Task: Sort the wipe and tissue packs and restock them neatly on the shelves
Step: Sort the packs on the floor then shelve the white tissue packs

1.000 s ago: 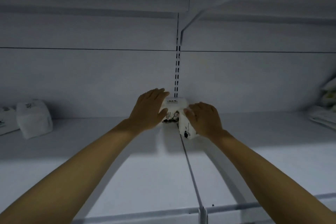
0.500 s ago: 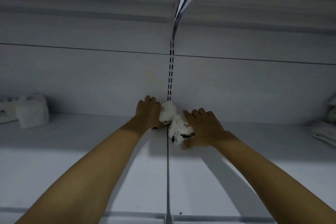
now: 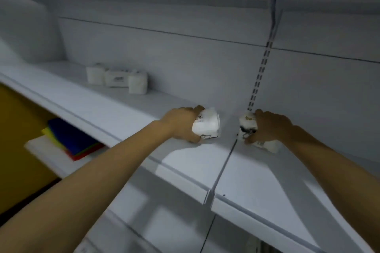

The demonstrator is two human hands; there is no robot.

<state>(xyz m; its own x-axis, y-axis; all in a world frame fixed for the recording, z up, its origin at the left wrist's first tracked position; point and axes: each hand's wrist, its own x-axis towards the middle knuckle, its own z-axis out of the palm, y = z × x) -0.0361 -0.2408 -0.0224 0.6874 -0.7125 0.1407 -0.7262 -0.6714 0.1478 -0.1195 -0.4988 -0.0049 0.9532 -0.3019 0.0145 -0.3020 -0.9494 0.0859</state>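
Left pack (image 3: 206, 124), right pack (image 3: 247, 126) parted — three packs (image 3: 118, 78) beyond.

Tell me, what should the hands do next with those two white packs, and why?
The left hand grips one white pack and the right hand a second pack near the shelf seam, apart from the row of three packs at the back. So probably carry the left pack over beside that row.

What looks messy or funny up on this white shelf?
Nothing is spilled or broken. The soft white printed pack in the left hand and the second white pack in the right hand look a bit squashed by each grip. Further left, the row of three small white packs is uneven: the rightmost sits forward of the others.
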